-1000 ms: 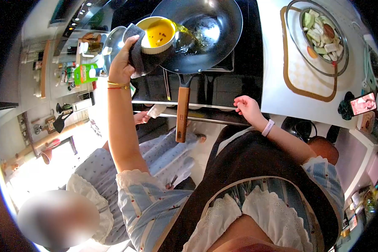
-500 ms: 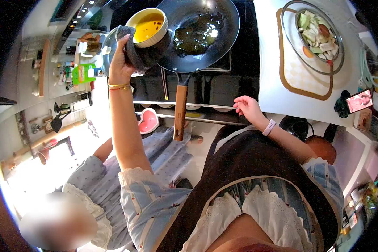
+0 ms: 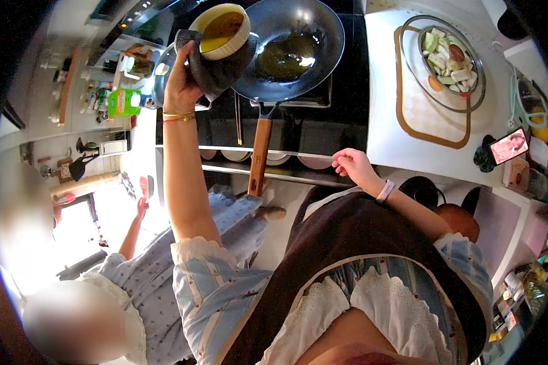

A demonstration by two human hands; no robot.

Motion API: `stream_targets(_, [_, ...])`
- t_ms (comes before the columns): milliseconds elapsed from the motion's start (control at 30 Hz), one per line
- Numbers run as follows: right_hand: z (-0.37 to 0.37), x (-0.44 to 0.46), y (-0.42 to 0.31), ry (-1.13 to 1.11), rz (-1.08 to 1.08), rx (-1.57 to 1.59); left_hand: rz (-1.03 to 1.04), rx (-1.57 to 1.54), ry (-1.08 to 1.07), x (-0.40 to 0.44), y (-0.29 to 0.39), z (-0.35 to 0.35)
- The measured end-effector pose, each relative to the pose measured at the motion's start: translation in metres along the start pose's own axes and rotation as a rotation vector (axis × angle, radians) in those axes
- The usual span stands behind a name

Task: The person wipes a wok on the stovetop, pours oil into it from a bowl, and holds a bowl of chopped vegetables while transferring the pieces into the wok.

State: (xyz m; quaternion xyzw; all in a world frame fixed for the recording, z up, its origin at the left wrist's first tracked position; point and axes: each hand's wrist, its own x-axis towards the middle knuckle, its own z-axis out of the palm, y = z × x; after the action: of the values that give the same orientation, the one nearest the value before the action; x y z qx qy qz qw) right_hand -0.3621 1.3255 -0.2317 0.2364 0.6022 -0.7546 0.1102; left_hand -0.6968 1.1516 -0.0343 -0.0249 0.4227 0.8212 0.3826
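Note:
My left hand grips a white fluted ramekin through a dark folded cloth. The ramekin is tilted, and yellow oil lies against its near side. It is held just left of and above a dark wok, which has a pool of oil in its bottom. The wok's wooden handle points toward me. My right hand hovers in front of the stove edge with its fingers loosely curled, and I see nothing in them.
On the right counter, cut vegetables fill a glass bowl beside a patterned cutting board. A phone stands at the counter's edge. Chopsticks lie on the black stove. Another person's hand is at the left.
The ramekin has tipped further and its oil has shifted toward the near side. My right hand's fingers have curled in. The other person has raised an arm, and the pink heart-shaped dish has left its place.

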Motion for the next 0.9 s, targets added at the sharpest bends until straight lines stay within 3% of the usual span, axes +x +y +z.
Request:
stream_targets(200, [0.002,-0.006,-0.049,-0.038,0.039,0.137,0.054,-0.023,0.063,-0.017,-0.007,0.011])
stream_targets(433, [0.007,-0.002,-0.131,-0.144,-0.233,0.121,0.237,-0.037,0.094,-0.025,-0.018,0.002])
stream_targets(567, [0.011,0.006,-0.147,-0.174,-0.229,0.114,0.234,-0.056,0.077,-0.029,-0.021,0.002])
stream_targets(633, [0.019,0.005,-0.158,-0.197,-0.256,0.085,0.16,-0.102,0.124,-0.024,-0.02,-0.012])
stream_targets(733, [0.035,0.0,-0.159,-0.244,-0.254,0.029,0.277,-0.087,0.054,-0.021,-0.031,-0.016])
stream_targets(867, [0.067,0.003,-0.157,-0.337,-0.309,-0.087,0.206,-0.179,0.044,-0.012,-0.032,-0.019])
stream_targets(900, [0.081,0.006,-0.162,-0.373,-0.484,-0.303,0.216,-0.173,0.021,-0.014,-0.033,-0.019])
